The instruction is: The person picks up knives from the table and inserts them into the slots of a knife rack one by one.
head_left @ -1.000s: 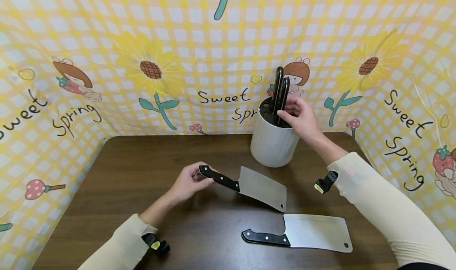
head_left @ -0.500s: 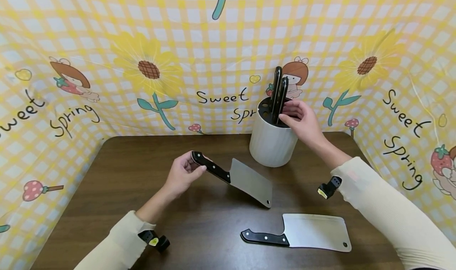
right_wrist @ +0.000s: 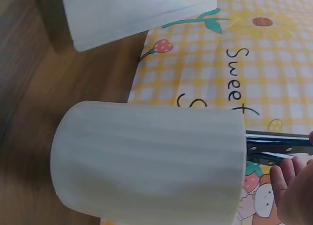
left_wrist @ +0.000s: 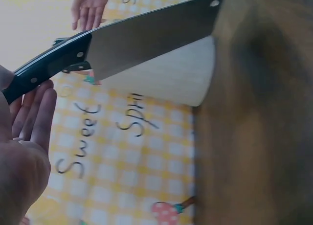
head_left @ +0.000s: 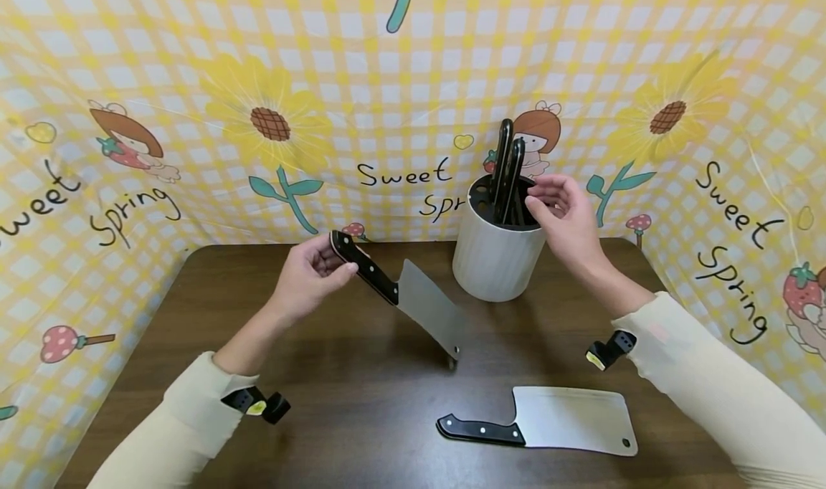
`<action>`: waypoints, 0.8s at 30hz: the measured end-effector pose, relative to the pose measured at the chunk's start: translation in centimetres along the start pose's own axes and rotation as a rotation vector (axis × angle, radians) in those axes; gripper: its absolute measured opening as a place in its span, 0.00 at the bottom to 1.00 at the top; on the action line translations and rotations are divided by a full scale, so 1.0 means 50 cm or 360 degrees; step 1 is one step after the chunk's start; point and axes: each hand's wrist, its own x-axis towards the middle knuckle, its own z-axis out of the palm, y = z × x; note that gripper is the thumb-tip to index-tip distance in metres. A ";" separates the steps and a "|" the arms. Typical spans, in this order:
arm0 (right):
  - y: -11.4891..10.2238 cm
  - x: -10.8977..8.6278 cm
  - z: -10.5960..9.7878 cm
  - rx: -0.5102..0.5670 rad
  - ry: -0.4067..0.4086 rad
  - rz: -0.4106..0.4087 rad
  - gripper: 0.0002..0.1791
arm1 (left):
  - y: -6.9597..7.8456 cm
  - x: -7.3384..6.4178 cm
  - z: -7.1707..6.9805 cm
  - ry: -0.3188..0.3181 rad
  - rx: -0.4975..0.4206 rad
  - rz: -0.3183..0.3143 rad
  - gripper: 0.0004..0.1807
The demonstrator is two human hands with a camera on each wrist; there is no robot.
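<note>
My left hand (head_left: 303, 277) pinches the black riveted handle of a cleaver (head_left: 429, 306) near its butt end. The handle is raised, and the broad steel blade slants down to the right over the table. In the left wrist view the cleaver (left_wrist: 156, 36) crosses in front of a white knife holder. At the right of that round holder (head_left: 497, 267), my right hand (head_left: 571, 220) has its fingers loosely bent at the rim, holding nothing. Black knife handles (head_left: 505, 163) stand up out of the holder's dark slotted top; their blades are hidden inside.
A second cleaver (head_left: 574, 421) lies flat on the brown wooden table (head_left: 361, 431) at the front right, its handle pointing left. Behind the table and along its sides hangs a yellow checked cloth (head_left: 400, 116).
My left hand has moved left and up, lifting the cleaver's handle and tilting the blade more steeply. My right hand has shifted right, away from the knife handles.
</note>
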 end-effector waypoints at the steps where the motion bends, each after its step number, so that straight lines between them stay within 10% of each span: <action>1: -0.003 -0.001 -0.001 0.0004 0.0005 -0.0011 0.21 | 0.010 0.006 -0.002 -0.0002 0.0032 -0.0011 0.11; 24: -0.094 -0.046 0.055 0.0157 -0.0420 -0.0155 0.22 | 0.162 0.131 0.062 -0.0221 0.0474 0.0019 0.12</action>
